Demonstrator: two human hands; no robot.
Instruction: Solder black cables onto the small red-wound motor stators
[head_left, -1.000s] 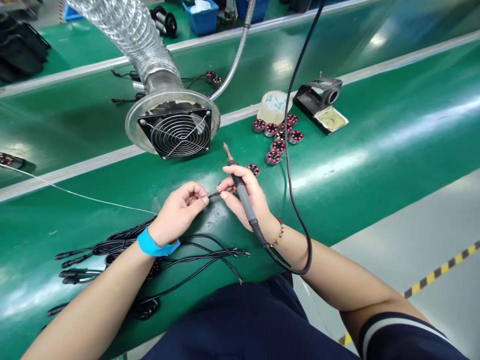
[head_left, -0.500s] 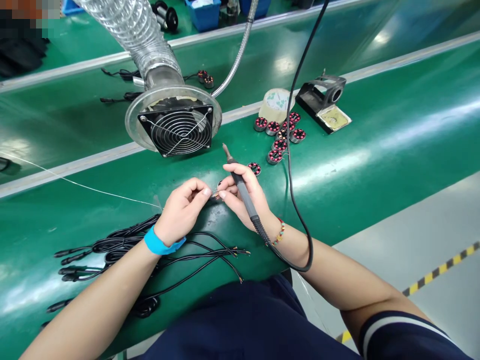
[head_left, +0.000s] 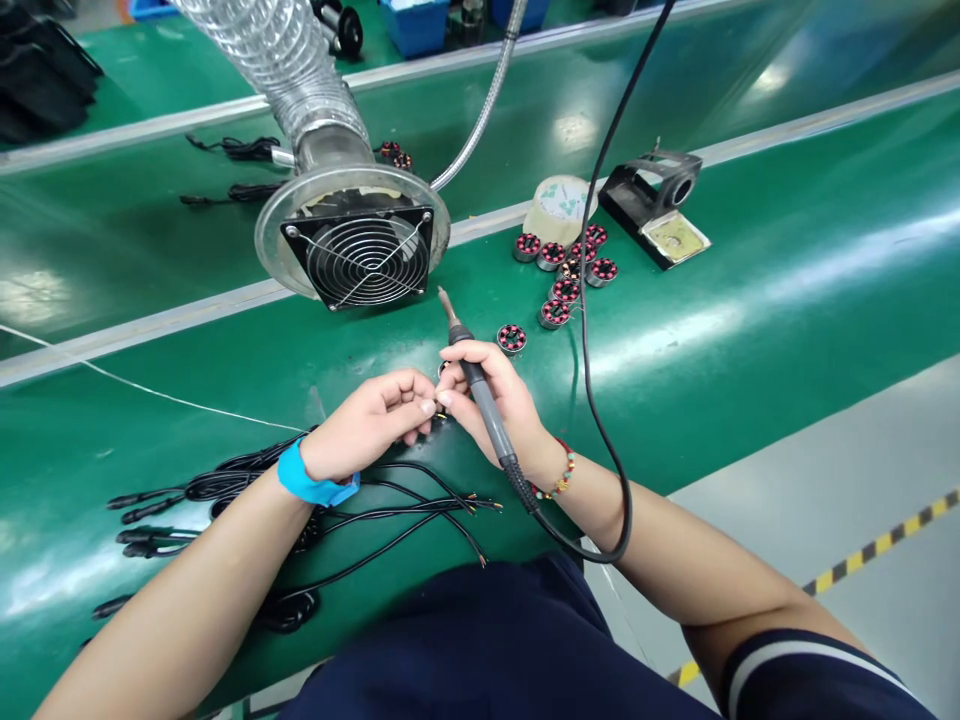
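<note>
My right hand (head_left: 499,400) is closed around a soldering iron (head_left: 486,405), its bare tip pointing up and away from me. Thumb and fingertips of that same hand meet those of my left hand (head_left: 382,420), which is pinched on a thin wire (head_left: 441,416) with a yellow strand showing. Most of the wire is covered by the fingers. A small round motor stator (head_left: 511,339) lies just beyond my right hand, and part of another round piece (head_left: 443,369) peeks out behind the fingertips. Under my left wrist lie black cables (head_left: 405,515) with bared wire ends.
A fume extractor fan (head_left: 371,262) hangs beyond my hands on a clear duct. Several stators (head_left: 555,314) sit by a tape roll (head_left: 562,205), near an iron stand with sponge (head_left: 660,215). The iron's black cord (head_left: 589,330) loops over my right forearm. Solder wire (head_left: 165,393) crosses at left.
Both hands have shifted slightly toward me, and their fingertips now touch more closely over the wire. The soldering iron stays in my right hand, tip still up.
</note>
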